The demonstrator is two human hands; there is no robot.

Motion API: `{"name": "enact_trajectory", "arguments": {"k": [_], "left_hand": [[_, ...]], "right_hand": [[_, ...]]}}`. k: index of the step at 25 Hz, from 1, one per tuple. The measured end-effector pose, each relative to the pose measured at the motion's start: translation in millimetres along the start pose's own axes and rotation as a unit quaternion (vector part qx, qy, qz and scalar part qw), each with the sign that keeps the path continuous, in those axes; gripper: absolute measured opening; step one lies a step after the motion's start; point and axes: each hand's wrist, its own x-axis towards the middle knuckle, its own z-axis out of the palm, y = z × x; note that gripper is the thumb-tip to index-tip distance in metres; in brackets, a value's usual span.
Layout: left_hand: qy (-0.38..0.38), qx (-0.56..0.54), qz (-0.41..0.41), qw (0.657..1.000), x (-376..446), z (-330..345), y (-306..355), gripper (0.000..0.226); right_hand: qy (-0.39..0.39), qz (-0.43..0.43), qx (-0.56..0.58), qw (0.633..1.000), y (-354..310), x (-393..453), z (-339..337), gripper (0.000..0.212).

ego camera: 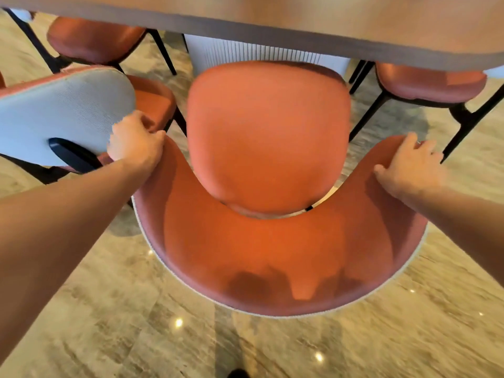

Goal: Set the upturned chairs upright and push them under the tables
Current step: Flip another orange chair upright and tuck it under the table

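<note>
Partly hidden, the fingers of the left hand [135,140] curl over the left tip of the orange chair [268,186] backrest and vanish behind its edge, so only the knuckles and thumb side show as it grips there. Its bare forearm runs in from the lower left of the frame. At centre right, the right hand [411,166] lies on the right tip of the same curved backrest, thumb on the inner face and fingers bent over the top rim, holding it; the fingertips are out of sight behind the rim.

That chair stands upright in the middle of the frame, its round seat pointing toward the table [300,20], whose blurred wooden edge crosses the top. Only the far rim of the seat reaches under that edge. Its legs are almost wholly hidden by the seat and backrest.

Just beside the left hand, a second chair [62,115] shows its pale grey back, with a black leg fitting on it; its frame is cut off at the left edge. More orange seats sit under the table at upper left [92,39] and upper right [428,83]. A white ribbed table base [245,53] stands behind the central seat. Veined stone floor [136,336] fills the bottom, smeared by motion blur.
</note>
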Motion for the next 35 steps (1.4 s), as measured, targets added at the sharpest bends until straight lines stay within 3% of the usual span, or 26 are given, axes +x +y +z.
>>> {"name": "enact_trajectory", "arguments": {"k": [2,4,7,8,10,12,14,16,18,22,28,32,35], "left_hand": [[-0.022,0.061,0.175,0.982,-8.9,1.3,12.3,0.032],[-0.125,0.142,0.326,0.926,-36.7,5.2,20.0,0.038],[-0.306,0.256,0.412,0.819,-85.0,18.3,14.4,0.046],[-0.318,0.265,0.439,0.797,-97.1,19.6,8.6,0.056],[-0.29,0.229,0.49,0.789,-110.5,16.9,-0.3,0.079],[-0.258,0.192,0.536,0.781,-108.3,12.6,-1.4,0.094],[-0.25,0.187,0.558,0.769,-94.3,11.1,4.6,0.101],[-0.245,0.208,0.582,0.747,-74.8,11.1,14.1,0.106],[-0.244,0.236,0.611,0.715,-56.6,12.0,25.1,0.106],[-0.243,0.241,0.595,0.727,-31.5,11.2,45.7,0.084],[-0.274,0.259,0.556,0.741,-5.6,10.3,72.6,0.076],[-0.28,0.277,0.537,0.746,2.8,13.3,80.3,0.074],[-0.274,0.275,0.533,0.752,12.6,16.3,89.0,0.066]], "right_hand": [[0.032,-0.041,-0.01,0.999,-5.6,9.3,0.5,0.073],[0.047,-0.058,-0.019,0.997,-12.5,19.7,-3.3,0.071],[0.067,-0.084,-0.105,0.989,-23.0,13.0,-1.1,0.065],[0.062,-0.098,-0.147,0.982,-28.1,4.7,2.5,0.062],[0.033,-0.154,-0.19,0.969,-36.8,-14.5,7.2,0.052],[-0.038,-0.258,-0.136,0.956,-40.6,-39.4,2.8,0.047],[-0.108,-0.391,-0.055,0.912,-42.4,-72.6,-2.4,0.058],[-0.068,-0.486,-0.044,0.87,-42.5,-97.4,3.0,0.072],[-0.01,-0.508,-0.093,0.856,-52.0,-101.9,10.1,0.085],[0.015,-0.437,-0.117,0.892,-80.1,-84.5,12.6,0.073],[0.024,-0.424,-0.115,0.898,-100.7,-54.5,8.7,0.056],[0.011,-0.425,-0.119,0.897,-107.7,-40.2,7.0,0.057],[-0.017,-0.419,-0.129,0.899,-114.6,-25.6,-0.3,0.078]]}}
